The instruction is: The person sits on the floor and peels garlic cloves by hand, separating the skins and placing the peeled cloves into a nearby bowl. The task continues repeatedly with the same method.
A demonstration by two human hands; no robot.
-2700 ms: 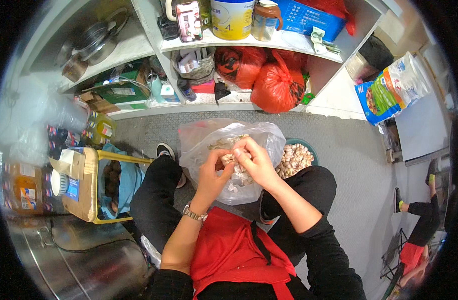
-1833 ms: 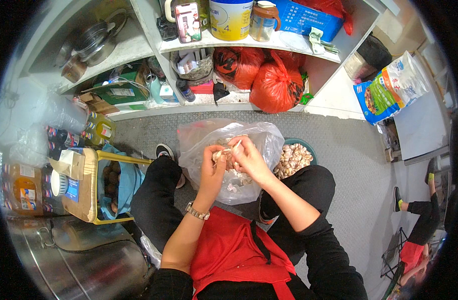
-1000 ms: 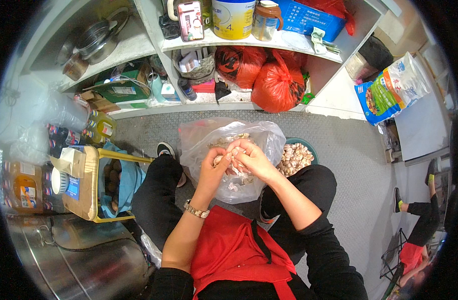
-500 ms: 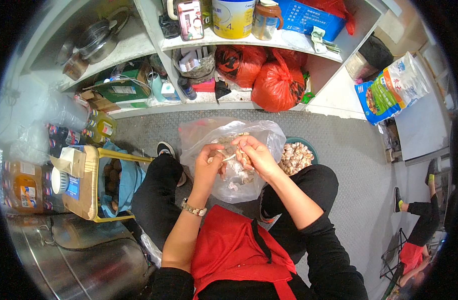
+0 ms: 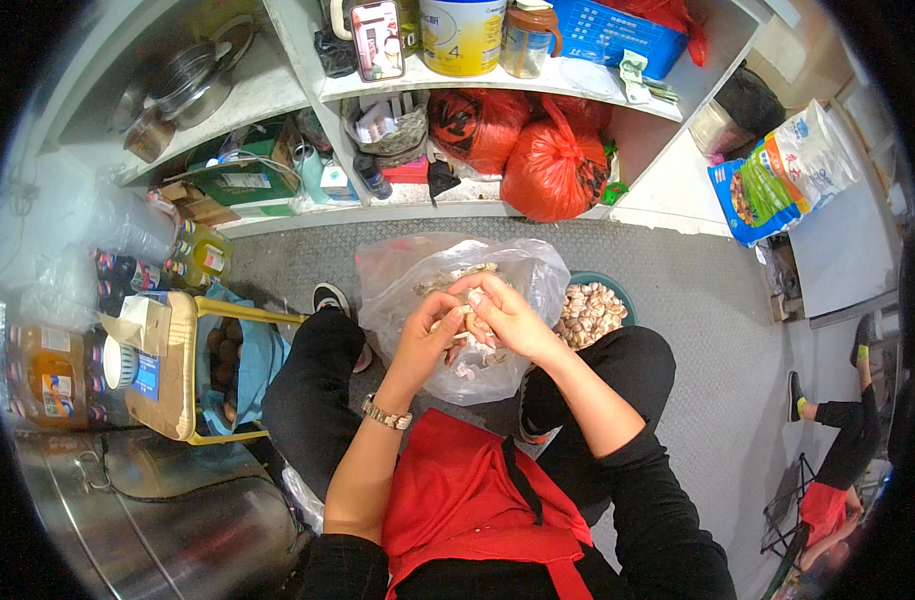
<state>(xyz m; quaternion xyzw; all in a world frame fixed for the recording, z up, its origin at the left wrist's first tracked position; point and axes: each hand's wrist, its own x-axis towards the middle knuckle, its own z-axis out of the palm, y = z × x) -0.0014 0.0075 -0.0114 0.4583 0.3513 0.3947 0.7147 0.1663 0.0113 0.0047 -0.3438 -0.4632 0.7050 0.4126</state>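
Observation:
Over a clear plastic bag [image 5: 393, 262] between my knees, both hands are closed together on garlic. My left hand [image 5: 430, 335], with a watch on its wrist, pinches a pale piece of garlic [image 5: 462, 322]. My right hand [image 5: 513, 322] is curled round garlic, a whitish part [image 5: 475, 297] showing at its fingertips; the rest is hidden by the fingers. Loose garlic skins [image 5: 465, 371] lie in the bag under the hands. To the right, by my right knee, stands a green bowl [image 5: 630, 300] full of garlic cloves [image 5: 590, 314].
Ahead is a white shelf unit [image 5: 418, 212] with red plastic bags [image 5: 553, 170], a phone [image 5: 379, 42] and a yellow tin [image 5: 462, 35]. At left stand a yellow-framed stool [image 5: 188, 365], drink bottles [image 5: 206, 252] and a metal drum [image 5: 168, 510]. Another person [image 5: 843, 440] is at far right.
My hands have come closer together, the fingertips now meeting over the bag. The pale stem that stretched between them no longer shows at full length.

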